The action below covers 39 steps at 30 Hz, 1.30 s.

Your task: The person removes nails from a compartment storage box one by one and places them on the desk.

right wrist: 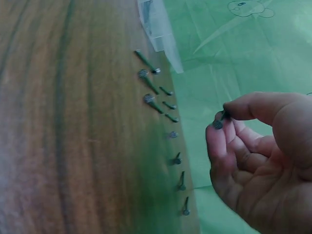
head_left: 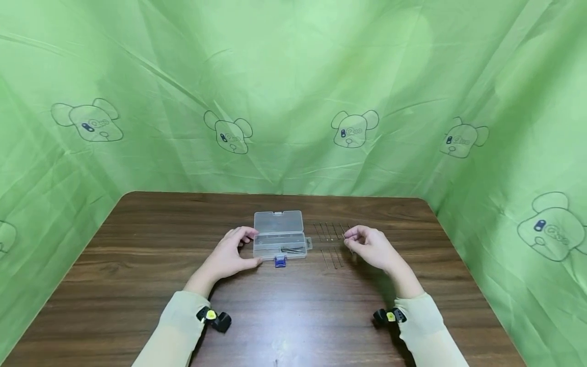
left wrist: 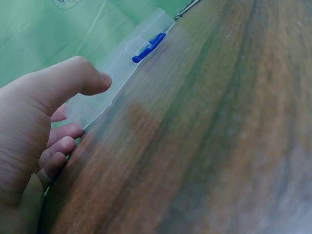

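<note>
A clear plastic storage box (head_left: 268,253) with a blue latch (head_left: 280,262) stands with its lid (head_left: 278,222) raised at the back. Its left end is held by my left hand (head_left: 229,255), thumb at the front corner and fingers toward the rear. Several nails (head_left: 293,250) lie in the box's right part. My right hand (head_left: 370,247), over the right end of the laid-out nails, pinches one nail (right wrist: 218,124) between thumb and index finger. Its flat head shows in the right wrist view; much of its shank is hidden by the fingers.
Right of the box, loose nails lie in two rows on the wooden table (head_left: 298,316): several in the far row (head_left: 327,232), and a near row (head_left: 336,258). A green printed curtain (head_left: 284,61) hangs behind the table and along both sides.
</note>
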Each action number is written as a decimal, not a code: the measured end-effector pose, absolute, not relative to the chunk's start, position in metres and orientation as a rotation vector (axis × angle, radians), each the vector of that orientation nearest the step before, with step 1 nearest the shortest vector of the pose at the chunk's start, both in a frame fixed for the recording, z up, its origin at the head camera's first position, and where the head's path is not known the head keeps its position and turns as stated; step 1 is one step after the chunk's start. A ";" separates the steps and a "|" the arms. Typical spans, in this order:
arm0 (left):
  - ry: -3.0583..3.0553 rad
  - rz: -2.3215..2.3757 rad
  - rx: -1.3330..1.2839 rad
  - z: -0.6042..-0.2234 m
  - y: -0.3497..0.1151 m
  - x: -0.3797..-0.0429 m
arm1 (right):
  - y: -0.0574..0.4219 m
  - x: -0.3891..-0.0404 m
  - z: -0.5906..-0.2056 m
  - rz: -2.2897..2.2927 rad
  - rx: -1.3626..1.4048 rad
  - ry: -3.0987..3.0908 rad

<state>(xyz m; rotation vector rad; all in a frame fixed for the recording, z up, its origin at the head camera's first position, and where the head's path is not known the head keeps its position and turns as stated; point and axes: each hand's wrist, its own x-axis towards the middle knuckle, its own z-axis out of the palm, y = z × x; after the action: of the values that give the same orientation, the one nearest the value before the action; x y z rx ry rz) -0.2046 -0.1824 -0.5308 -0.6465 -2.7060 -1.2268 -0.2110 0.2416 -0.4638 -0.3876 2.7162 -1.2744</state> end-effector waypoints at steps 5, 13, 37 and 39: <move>-2.716 -1.222 -0.632 -0.533 -0.186 -0.204 | 0.240 -0.214 -0.474 -1.209 -0.336 2.710; -2.709 -1.225 -0.639 -0.532 -0.184 -0.204 | 0.239 -0.214 -0.481 -1.179 -0.277 2.690; -2.722 -1.222 -0.642 -0.530 -0.182 -0.205 | 0.245 -0.214 -0.491 -1.226 -0.334 2.611; -2.719 -1.224 -0.644 -0.530 -0.182 -0.205 | 0.245 -0.215 -0.491 -1.232 -0.332 2.609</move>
<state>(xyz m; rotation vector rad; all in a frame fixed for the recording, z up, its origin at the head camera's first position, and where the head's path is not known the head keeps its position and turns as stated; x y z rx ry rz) -0.2053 -0.1823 -0.5297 -0.6436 -2.7188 -1.2237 -0.2153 0.2453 -0.4913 -0.3322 2.6095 -1.2323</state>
